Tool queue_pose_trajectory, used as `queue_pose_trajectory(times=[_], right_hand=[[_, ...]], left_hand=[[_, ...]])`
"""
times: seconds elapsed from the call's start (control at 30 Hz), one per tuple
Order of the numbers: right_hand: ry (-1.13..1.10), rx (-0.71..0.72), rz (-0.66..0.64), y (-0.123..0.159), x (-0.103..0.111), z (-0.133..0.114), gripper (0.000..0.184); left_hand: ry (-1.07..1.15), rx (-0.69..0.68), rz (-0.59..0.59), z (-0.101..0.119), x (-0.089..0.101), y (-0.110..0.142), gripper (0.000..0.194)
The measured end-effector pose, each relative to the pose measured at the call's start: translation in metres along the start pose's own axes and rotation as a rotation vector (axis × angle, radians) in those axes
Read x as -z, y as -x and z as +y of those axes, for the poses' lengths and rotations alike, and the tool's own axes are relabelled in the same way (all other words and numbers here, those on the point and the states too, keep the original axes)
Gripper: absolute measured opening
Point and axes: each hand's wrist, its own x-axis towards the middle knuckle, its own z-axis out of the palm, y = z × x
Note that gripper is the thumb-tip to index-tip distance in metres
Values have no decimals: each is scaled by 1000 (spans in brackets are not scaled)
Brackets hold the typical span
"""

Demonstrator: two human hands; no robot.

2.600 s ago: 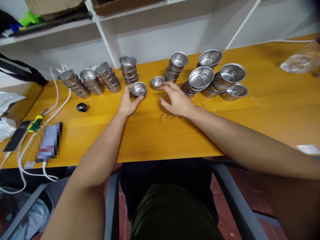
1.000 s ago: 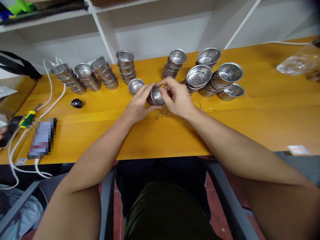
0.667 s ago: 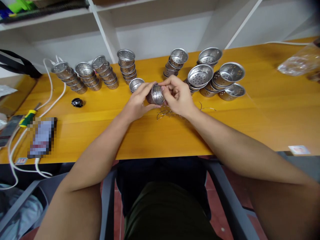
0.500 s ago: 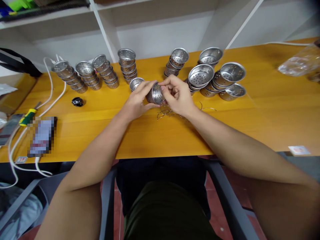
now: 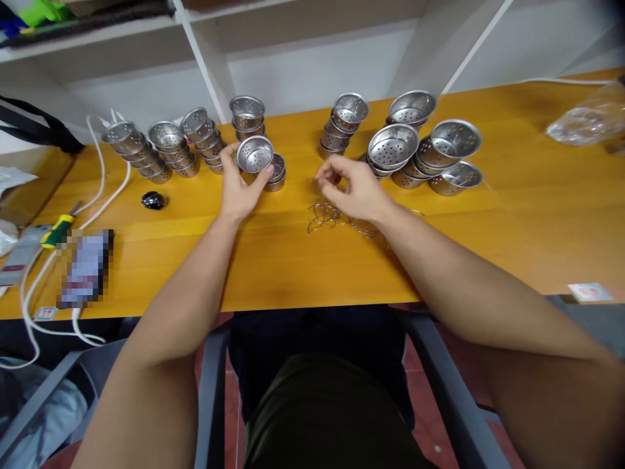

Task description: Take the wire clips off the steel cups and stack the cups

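My left hand (image 5: 238,189) grips a small perforated metal cup (image 5: 254,155) by its sides, thumb on the right and fingers on the left. The cup is raised and its open top faces me. Just behind and below it, a short stack of like cups (image 5: 277,174) stands on the table, partly covered by the held one. My right hand (image 5: 355,185) hovers to the right with thumb and fingertips pinched together. Whatever is in that pinch is too small to make out. Under it lies a loose heap of thin curved metal wires (image 5: 322,216).
Several leaning cup stacks (image 5: 166,140) line the back left of the wooden table (image 5: 293,273). Another stack (image 5: 344,124) and wider perforated bowls (image 5: 393,146) stand right. On the left are a black shiny object (image 5: 153,200), a screwdriver (image 5: 58,229), a phone (image 5: 85,270) and white cables.
Both hands were together at the cup. My left hand has carried it left, over the short stack, and turned it upright. My right hand has come away from it, still pinched.
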Motion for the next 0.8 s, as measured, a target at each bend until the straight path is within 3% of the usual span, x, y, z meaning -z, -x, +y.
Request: queue_pose_trajectory(times=[0.13,0.2,0.37,0.53,0.6,0.8], right_hand=[[138,81,-230,2,6,7,13],[165,85,-272,3,2,11,16],[172,80,-223,7,-9,11,28],[167,97,-122,6,-12,0,67],[176,129,-125,5,-14,-1,73],[208,117,-153,-2,-25,8,41]], left_hand=[[-2,73,-13,-23,-9,-3,116],[13,102,-26,-30,-15,-4,114],[87,99,-53,-33,-23,-4,124],[131,34,-163,-7,-27,4,124],[166,-1,-232,4,-30,9,126],[212,-22,-351,8,-42,11,142]])
